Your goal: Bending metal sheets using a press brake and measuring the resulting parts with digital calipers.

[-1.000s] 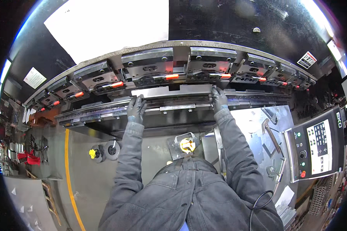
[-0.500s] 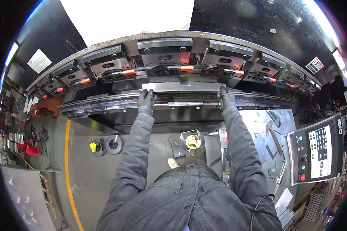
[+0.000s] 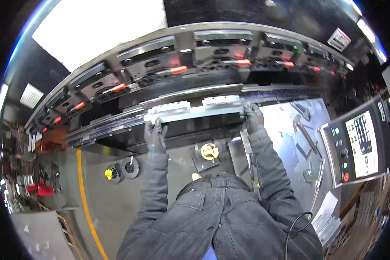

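A long, narrow bent metal strip (image 3: pixel 195 113) spans between my two hands, just in front of the lower die rail (image 3: pixel 130 115) of a press brake. My gloved left hand (image 3: pixel 155 137) pinches its left end, fingers pointing up. At the strip's right end, my gloved right hand (image 3: pixel 253 117) grips it, close to the side table. The left end sits nearer to me than the right, so the strip is slanted. Above and beyond it hang the upper punch clamps (image 3: pixel 223 52) with red-orange handles.
To the right, a metal side table (image 3: pixel 286 143) carries a hammer (image 3: pixel 305 134), offcuts and small tools. A control panel (image 3: pixel 355 143) stands beyond it. Below, a foot pedal (image 3: pixel 209 151) with yellow parts rests on the floor, and two round black objects (image 3: pixel 130 167) lie left of it.
The metal strip has come off the lower die toward me, its left end dropping nearer. My left hand has moved back and left with it. The whole view has turned slightly.
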Tool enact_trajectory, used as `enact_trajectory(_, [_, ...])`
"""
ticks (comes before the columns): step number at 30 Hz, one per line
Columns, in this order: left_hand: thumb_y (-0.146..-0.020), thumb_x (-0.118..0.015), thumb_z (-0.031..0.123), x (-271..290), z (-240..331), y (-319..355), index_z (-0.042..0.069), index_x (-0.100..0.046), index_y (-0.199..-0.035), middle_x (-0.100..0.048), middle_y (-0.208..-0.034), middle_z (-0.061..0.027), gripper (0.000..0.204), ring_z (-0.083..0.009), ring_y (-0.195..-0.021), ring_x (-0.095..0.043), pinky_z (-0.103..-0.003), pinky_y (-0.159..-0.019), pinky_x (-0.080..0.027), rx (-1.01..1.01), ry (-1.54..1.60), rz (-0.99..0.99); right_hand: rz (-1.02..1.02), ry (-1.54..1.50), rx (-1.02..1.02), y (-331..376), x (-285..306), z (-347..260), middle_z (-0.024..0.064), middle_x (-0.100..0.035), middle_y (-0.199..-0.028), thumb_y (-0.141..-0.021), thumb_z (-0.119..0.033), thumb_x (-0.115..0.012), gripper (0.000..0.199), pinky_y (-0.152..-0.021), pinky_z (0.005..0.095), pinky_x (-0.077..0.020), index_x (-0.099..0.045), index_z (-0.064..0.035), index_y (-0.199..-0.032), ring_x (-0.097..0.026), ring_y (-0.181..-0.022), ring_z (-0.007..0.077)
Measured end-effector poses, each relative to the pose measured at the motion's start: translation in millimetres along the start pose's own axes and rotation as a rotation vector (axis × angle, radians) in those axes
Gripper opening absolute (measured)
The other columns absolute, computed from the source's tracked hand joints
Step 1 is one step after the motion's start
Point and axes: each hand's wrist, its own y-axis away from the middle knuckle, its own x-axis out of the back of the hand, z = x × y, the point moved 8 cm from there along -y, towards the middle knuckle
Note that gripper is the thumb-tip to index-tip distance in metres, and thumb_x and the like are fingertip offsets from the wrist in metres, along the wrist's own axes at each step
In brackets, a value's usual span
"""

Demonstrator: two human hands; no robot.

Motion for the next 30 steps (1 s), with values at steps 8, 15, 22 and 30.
enact_trajectory(8, [-0.08, -0.05, 0.028, -118, -12, 88, 0.005, -0.041, -0.113, -0.051, -0.1, -0.0092, 0.041, -0.0164, -0.082, -0.052, -0.033, -0.077, -0.044, 0.421, 0.52, -0.628, -0.319, 0.143, 0.071, 162, 91, -58, 0.0119, -0.057, -0.078, -0.077, -0.001, -0.05, 0.019, -0.059, 0.0199, -0.0447, -0.049, -0.0002, -0.096, -0.055, -0.068, 0.0138])
enact_trajectory(15, [-0.077, -0.046, 0.033, -171, -72, 111, 0.006, -0.039, -0.113, -0.043, -0.115, -0.0138, 0.046, -0.026, -0.102, -0.044, -0.042, -0.085, -0.035, 0.406, 0.004, -0.726, -0.382, 0.64, 0.219, 242, 155, -51, 0.0059, -0.059, -0.087, -0.072, -0.002, -0.055, 0.031, -0.067, 0.022, -0.0448, -0.052, -0.0045, -0.103, -0.055, -0.076, 0.0118])
enact_trajectory(22, [-0.074, -0.048, 0.031, -241, -161, 170, 0.007, -0.042, -0.105, -0.045, -0.107, -0.0147, 0.04, -0.0255, -0.099, -0.042, -0.038, -0.084, -0.033, 0.759, -0.169, -0.925, 0.23, 0.608, 0.156, 289, 236, -88, 0.0071, -0.049, -0.105, -0.071, -0.016, -0.06, 0.043, -0.076, 0.0295, -0.0398, -0.048, -0.0103, -0.111, -0.047, -0.092, 0.0164])
enact_trajectory(30, [-0.077, -0.05, 0.026, -328, -254, 256, 0.002, -0.049, -0.1, -0.052, -0.091, -0.0119, 0.034, -0.0178, -0.079, -0.051, -0.029, -0.069, -0.041, 0.697, -0.345, -1.214, 0.314, 0.357, -0.131, 292, 251, 8, 0.0035, -0.055, -0.076, -0.07, -0.012, -0.059, 0.033, -0.063, 0.0238, -0.0401, -0.053, -0.0023, -0.101, -0.048, -0.067, 0.0109])
